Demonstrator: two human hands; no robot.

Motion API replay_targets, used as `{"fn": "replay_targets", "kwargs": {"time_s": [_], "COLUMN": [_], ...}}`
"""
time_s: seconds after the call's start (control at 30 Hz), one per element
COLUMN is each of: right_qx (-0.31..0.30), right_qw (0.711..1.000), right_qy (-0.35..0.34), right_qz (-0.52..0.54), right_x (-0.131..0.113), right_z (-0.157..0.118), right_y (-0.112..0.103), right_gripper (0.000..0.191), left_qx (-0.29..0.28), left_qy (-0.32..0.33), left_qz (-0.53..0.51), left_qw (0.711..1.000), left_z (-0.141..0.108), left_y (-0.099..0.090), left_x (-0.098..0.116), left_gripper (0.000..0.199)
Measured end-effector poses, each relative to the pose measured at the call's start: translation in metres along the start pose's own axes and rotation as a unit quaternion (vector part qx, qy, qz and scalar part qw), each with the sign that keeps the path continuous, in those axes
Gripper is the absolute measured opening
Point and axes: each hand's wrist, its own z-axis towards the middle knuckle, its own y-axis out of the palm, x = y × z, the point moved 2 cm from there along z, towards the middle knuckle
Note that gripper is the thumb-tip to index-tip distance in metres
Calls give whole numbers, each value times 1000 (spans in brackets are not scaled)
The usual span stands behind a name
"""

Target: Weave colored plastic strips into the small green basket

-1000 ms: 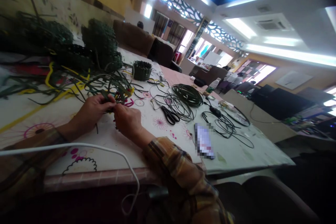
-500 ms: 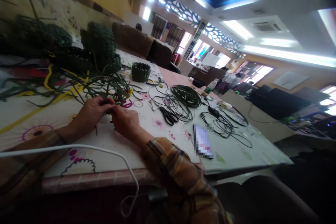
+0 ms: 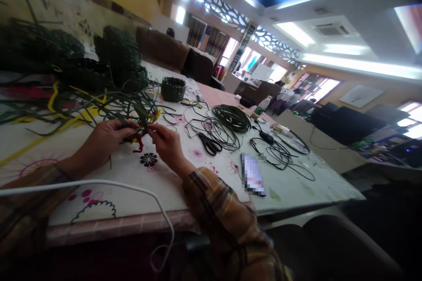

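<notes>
My left hand (image 3: 110, 138) is closed on a bundle of dark green flat strips (image 3: 132, 107) that fan out beyond my fingers. Across from it, my right hand (image 3: 167, 144) pinches at the right side of the same bundle. A dark red twisted piece (image 3: 140, 144) hangs between my hands, with yellow bits (image 3: 154, 116) showing among the strips. Exactly how the strips cross under my fingertips is hidden. Beyond the bundle stands a small dark green woven basket (image 3: 173, 89). Black-handled scissors (image 3: 210, 144) lie to the right of my right hand.
Larger woven green baskets (image 3: 117, 50) are heaped at the back left, near long yellow strips (image 3: 79, 116). A coil of green strip (image 3: 232, 118), a phone (image 3: 252, 173), black cable (image 3: 280, 153) and a bottle (image 3: 263, 107) lie or stand rightward. A white cable (image 3: 108, 181) crosses close in front.
My hands have moved apart, the right one shifting rightward off the left. The red piece and a printed black flower on the tablecloth now show between them. The view has shifted slightly.
</notes>
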Motion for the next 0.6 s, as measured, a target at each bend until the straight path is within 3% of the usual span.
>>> {"fn": "replay_targets", "kwargs": {"time_s": [0.23, 0.33, 0.43, 0.6], "right_qx": [-23, -39, -41, -56], "right_qw": [998, 989, 960, 911], "right_qy": [-16, 59, 158, 231], "right_qz": [51, 130, 227, 336], "right_x": [-5, -3, 0, -1], "right_z": [1, 3, 2, -1], "right_y": [1, 1, 4, 6], "right_gripper": [9, 15, 27, 32], "left_qx": [-64, -67, -67, -87], "left_qy": [8, -9, -8, 21], "left_qz": [3, 15, 27, 38], "left_qw": [998, 998, 997, 995], "left_z": [-1, 1, 1, 0], "left_y": [0, -2, -2, 2], "left_x": [-6, -10, -13, -13], "left_gripper": [42, 47, 48, 40]}}
